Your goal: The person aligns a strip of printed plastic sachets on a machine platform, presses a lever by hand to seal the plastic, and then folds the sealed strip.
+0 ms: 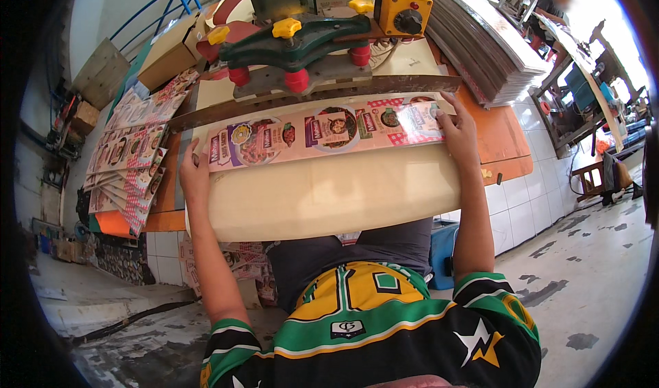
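Note:
A long pink printed sheet [295, 139] with food pictures lies along the far part of a cream board [329, 192]. The board's near edge curves out over my lap. My left hand [194, 172] is closed at the sheet's left end, thumb on top. At the right end my right hand [460, 130] grips the corner, its thumb bent over the glossy face. The sheet's far edge lies close along the long metal bar [405, 84] of a machine. Whether either hand also pinches the board underneath is hidden.
A green clamp frame [295, 44] with yellow knobs and red feet stands behind the bar, beside a yellow control box [403, 10]. Printed sheets [130, 147] are piled at left. A tall stack of boards [480, 38] rises at right; a person [549, 7] sits beyond.

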Demonstrator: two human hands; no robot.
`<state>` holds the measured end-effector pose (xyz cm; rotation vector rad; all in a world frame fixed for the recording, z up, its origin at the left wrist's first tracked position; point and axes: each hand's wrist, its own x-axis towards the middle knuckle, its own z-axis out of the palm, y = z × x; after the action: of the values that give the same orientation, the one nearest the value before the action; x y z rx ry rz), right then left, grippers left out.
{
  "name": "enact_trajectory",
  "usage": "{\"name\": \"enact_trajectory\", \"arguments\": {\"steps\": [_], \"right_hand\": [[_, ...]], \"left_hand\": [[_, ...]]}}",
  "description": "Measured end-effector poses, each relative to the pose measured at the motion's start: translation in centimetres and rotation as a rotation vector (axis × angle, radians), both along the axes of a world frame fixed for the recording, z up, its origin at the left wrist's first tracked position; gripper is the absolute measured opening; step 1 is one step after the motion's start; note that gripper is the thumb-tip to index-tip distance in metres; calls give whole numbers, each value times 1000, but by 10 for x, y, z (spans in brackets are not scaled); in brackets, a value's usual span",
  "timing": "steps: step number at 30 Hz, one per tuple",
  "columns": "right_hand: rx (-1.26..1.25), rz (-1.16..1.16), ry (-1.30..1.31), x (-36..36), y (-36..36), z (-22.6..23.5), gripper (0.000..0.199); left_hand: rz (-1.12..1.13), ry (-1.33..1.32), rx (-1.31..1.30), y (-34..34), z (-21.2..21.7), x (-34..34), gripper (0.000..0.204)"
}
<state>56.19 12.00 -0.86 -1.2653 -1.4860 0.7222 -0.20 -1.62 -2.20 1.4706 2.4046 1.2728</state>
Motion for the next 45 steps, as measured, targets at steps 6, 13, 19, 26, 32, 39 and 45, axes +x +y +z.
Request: {"name": "enact_trajectory", "arguments": {"steps": [6,13,19,26,32,39,45], "right_hand": [[-51,93,207,4,5,-4,55],[234,29,71,0,-12,17,58],[346,37,80,1,-14,17,60],[332,118,199,3,-20,25,59],[306,92,204,1,-22,25,49],[279,136,170,17,-5,2,25],[348,70,88,13,-7,4,26]], "left_hand": [[-58,20,-49,1,-4,-7,44],[-140,-229,124,-4,-3,3,42],[-68,-222,69,-9,-1,-10,50],[-20,-177,370,-16,1,0,52],[-33,-243,555,-21,3,-2,44],[-3,-126,591,-25,5,-6,40],[-36,-166,608,-20,2,-6,37]]}}
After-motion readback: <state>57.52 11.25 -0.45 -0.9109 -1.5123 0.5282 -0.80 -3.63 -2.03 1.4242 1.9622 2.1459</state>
